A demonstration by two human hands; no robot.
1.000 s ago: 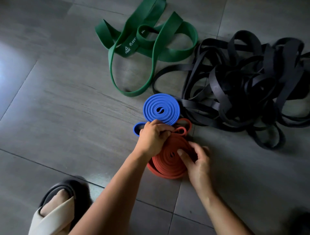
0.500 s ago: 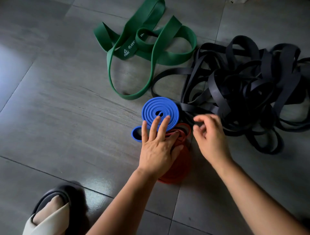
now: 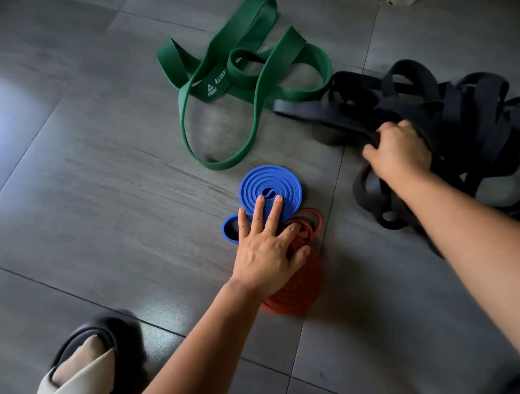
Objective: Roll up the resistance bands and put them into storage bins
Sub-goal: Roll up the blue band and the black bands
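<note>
A rolled blue band lies flat on the grey tiled floor, and a rolled red band lies just below it. My left hand rests flat across both rolls, fingers straight, two fingertips on the blue coil. Off to the right sits a tangled heap of black bands. My right hand grips a bunch of those black straps at the heap's left side. A loose green band sprawls unrolled at the top centre.
My foot in a black sandal is at the bottom left. Tile seams run across the floor. A small white object shows at the top edge. No storage bin is in view.
My left hand went from gripping the red roll to lying flat on both rolls. My right hand left the red roll, moved up and right, and took hold of the black straps.
</note>
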